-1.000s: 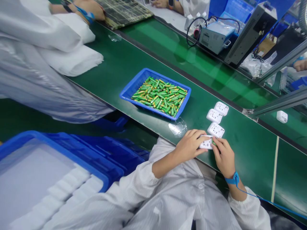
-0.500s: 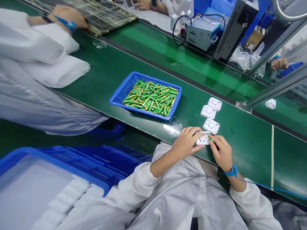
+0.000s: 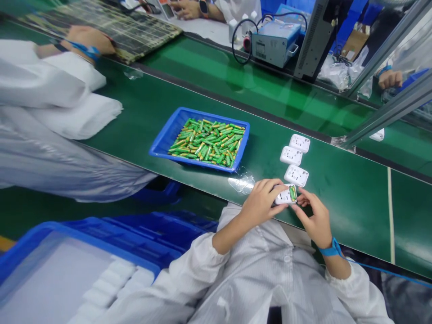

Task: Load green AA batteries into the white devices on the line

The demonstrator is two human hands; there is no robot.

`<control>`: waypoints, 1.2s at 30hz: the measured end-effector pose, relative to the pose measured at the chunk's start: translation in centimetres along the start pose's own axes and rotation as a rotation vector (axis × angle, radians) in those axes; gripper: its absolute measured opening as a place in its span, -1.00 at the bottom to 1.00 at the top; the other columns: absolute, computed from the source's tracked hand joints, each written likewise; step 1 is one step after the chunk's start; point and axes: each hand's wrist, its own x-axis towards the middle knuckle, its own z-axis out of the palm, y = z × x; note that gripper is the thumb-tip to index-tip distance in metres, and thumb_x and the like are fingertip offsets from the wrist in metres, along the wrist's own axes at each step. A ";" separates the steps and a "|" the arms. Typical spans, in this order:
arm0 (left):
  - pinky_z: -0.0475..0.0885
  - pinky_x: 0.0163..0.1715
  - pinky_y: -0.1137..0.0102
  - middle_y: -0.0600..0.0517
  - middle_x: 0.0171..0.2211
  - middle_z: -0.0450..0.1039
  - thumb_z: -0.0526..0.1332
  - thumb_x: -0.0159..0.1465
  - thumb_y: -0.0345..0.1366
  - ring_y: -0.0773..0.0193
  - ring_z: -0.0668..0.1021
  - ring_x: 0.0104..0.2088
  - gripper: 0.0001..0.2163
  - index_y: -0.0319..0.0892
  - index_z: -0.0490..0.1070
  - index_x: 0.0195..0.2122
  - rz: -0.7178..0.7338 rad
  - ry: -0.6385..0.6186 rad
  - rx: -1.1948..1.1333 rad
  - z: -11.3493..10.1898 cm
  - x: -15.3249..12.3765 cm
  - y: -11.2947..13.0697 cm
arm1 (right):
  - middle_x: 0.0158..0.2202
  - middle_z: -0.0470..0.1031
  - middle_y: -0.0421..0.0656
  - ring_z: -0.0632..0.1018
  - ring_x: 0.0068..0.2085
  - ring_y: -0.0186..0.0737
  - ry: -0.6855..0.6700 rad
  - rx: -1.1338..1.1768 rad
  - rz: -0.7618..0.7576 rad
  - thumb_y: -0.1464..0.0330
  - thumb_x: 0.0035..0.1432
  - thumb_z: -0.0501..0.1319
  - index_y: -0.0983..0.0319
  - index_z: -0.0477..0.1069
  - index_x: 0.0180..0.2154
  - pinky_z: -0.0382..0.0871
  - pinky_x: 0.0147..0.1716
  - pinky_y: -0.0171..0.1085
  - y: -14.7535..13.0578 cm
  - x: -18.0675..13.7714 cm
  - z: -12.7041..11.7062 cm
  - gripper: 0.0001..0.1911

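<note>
My left hand [image 3: 261,201] grips a small white plastic device [image 3: 282,196] near the bench's front edge. Green batteries [image 3: 293,193] lie in the compartment at the device's right end. Close to that end, my right hand [image 3: 314,215] has its fingers apart with nothing between them; whether a fingertip touches the casing I cannot tell. Just beyond lie three similar white devices [image 3: 296,175] in a loose column. A blue tray [image 3: 158,140] to the left holds a heap of green and gold batteries [image 3: 209,141].
Clear plastic film [image 3: 242,183] lies between tray and hands. A blue crate [image 3: 43,229] with white pieces stands at lower left. A co-worker's sleeve [image 3: 84,112] reaches over the bench at left. A metal post [image 3: 388,114] and a blue instrument box [image 3: 275,45] stand across the belt.
My right hand has drawn back slightly from the device and its fingers have spread, exposing the green batteries in the compartment. My left hand keeps its hold. The camera view has shifted a little.
</note>
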 end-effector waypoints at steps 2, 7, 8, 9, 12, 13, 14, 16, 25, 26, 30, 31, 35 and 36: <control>0.50 0.22 0.02 -0.13 0.21 0.52 0.42 0.46 -0.15 -0.08 0.56 0.18 -0.56 -0.03 0.47 0.32 -0.002 -0.005 -0.003 0.0 0.0 -0.1 | 0.11 0.68 0.00 0.68 0.05 0.03 -0.010 -0.018 -0.040 0.21 0.51 0.34 0.06 0.53 0.36 0.65 0.06 0.00 0.0 -0.6 -0.2 -0.53; 0.48 0.25 0.02 -0.14 0.22 0.52 0.40 0.48 -0.12 -0.08 0.55 0.20 -0.59 -0.07 0.48 0.28 0.012 -0.002 -0.006 0.0 -0.1 -0.2 | 0.45 0.50 -0.02 0.57 0.37 0.14 -0.081 -0.133 -0.176 0.29 0.56 0.26 -0.01 0.46 0.46 0.53 0.32 0.14 0.1 -1.2 0.2 -0.47; 0.47 0.25 0.02 -0.14 0.22 0.52 0.40 0.48 -0.11 -0.08 0.55 0.20 -0.60 -0.08 0.49 0.28 0.011 -0.004 -0.008 0.0 -0.1 -0.2 | 0.47 0.48 -0.03 0.56 0.37 0.14 -0.090 -0.152 -0.185 0.31 0.57 0.24 -0.01 0.44 0.48 0.53 0.32 0.15 0.1 -1.2 0.4 -0.46; 0.47 0.25 0.01 -0.14 0.22 0.52 0.40 0.48 -0.11 -0.08 0.55 0.20 -0.60 -0.09 0.49 0.28 0.010 -0.007 -0.010 0.0 -0.1 -0.3 | 0.48 0.47 -0.03 0.57 0.36 0.13 -0.093 -0.168 -0.188 0.34 0.57 0.22 -0.01 0.42 0.50 0.54 0.31 0.14 0.1 -1.2 0.5 -0.45; 0.48 0.25 0.01 -0.13 0.22 0.53 0.39 0.48 -0.11 -0.07 0.55 0.19 -0.61 -0.06 0.51 0.28 0.006 -0.016 -0.014 -0.1 -0.1 -0.3 | 0.50 0.45 -0.03 0.60 0.29 0.12 -0.093 -0.204 -0.179 0.37 0.58 0.17 0.00 0.40 0.51 0.56 0.27 0.15 0.0 -1.0 0.9 -0.43; 0.49 0.24 0.01 -0.13 0.22 0.53 0.39 0.48 -0.12 -0.08 0.55 0.19 -0.61 -0.05 0.51 0.28 0.005 -0.015 -0.016 -0.1 -0.1 -0.4 | 0.50 0.44 -0.02 0.61 0.26 0.12 -0.092 -0.211 -0.174 0.38 0.57 0.17 0.01 0.42 0.50 0.56 0.27 0.16 -0.1 -0.9 0.9 -0.44; 0.49 0.24 0.01 -0.13 0.21 0.53 0.39 0.48 -0.13 -0.08 0.55 0.19 -0.61 -0.05 0.51 0.29 0.005 -0.013 -0.019 0.0 -0.1 -0.4 | 0.50 0.44 -0.01 0.62 0.25 0.12 -0.087 -0.212 -0.171 0.38 0.57 0.16 0.02 0.44 0.48 0.57 0.26 0.16 -0.1 -0.8 1.0 -0.45; 0.50 0.22 0.01 -0.14 0.22 0.53 0.40 0.47 -0.15 -0.08 0.55 0.19 -0.59 -0.06 0.50 0.31 -0.001 -0.010 -0.020 0.0 -0.1 -0.5 | 0.48 0.46 0.00 0.62 0.27 0.13 -0.070 -0.191 -0.162 0.36 0.56 0.18 0.02 0.51 0.43 0.56 0.27 0.16 0.0 -0.6 1.0 -0.49; 0.51 0.30 -0.06 -0.16 0.30 0.56 0.38 0.52 -0.16 -0.07 0.56 0.29 -0.51 -0.03 0.37 0.42 0.130 0.091 -0.067 0.3 -0.9 -1.0 | 0.14 0.71 0.01 0.70 -0.04 -0.01 0.058 0.072 0.106 0.16 0.50 0.30 0.12 0.52 0.36 0.62 -0.05 -0.07 -0.1 0.2 0.8 -0.51; 0.52 0.30 -0.06 -0.16 0.30 0.56 0.37 0.53 -0.16 -0.06 0.56 0.30 -0.52 -0.03 0.36 0.42 0.169 0.125 -0.077 0.3 -1.1 -1.1 | 0.15 0.71 0.00 0.71 0.00 0.01 0.046 0.106 0.123 0.15 0.47 0.34 0.12 0.51 0.36 0.61 -0.01 -0.06 -0.3 0.3 0.9 -0.48; 0.56 0.27 -0.05 -0.17 0.28 0.59 0.40 0.52 -0.17 -0.02 0.57 0.29 -0.52 -0.03 0.35 0.40 0.302 0.218 -0.125 0.1 -1.8 -1.3 | 0.03 0.78 -0.09 0.72 0.00 0.06 -0.087 0.214 0.180 0.11 0.36 0.44 0.10 0.63 0.20 0.58 0.05 -0.05 -1.2 0.8 1.0 -0.55; 0.57 0.27 -0.04 -0.17 0.28 0.59 0.40 0.52 -0.18 -0.01 0.57 0.29 -0.52 -0.03 0.36 0.40 0.319 0.226 -0.126 0.1 -1.9 -1.3 | -0.04 0.79 -0.12 0.72 -0.06 0.04 -0.122 0.223 0.188 0.10 0.36 0.43 0.10 0.68 0.10 0.57 0.02 -0.07 -1.4 0.9 1.0 -0.64; 0.58 0.26 -0.03 -0.17 0.27 0.60 0.39 0.52 -0.20 0.00 0.57 0.30 -0.57 -0.03 0.38 0.36 0.334 0.215 -0.111 -0.4 -2.1 -1.4 | -0.22 0.75 -0.18 0.67 -0.20 -0.05 -0.239 0.323 0.216 0.04 0.45 0.32 0.14 0.70 -0.11 0.57 -0.11 -0.14 -2.0 1.1 0.4 -0.67; 0.59 0.26 -0.03 -0.18 0.28 0.60 0.39 0.52 -0.19 -0.01 0.57 0.31 -0.56 -0.04 0.38 0.36 0.338 0.207 -0.117 -0.5 -2.1 -1.4 | -0.23 0.75 -0.18 0.67 -0.19 -0.05 -0.263 0.367 0.228 0.02 0.46 0.31 0.14 0.69 -0.11 0.59 -0.12 -0.14 -2.0 1.1 0.1 -0.64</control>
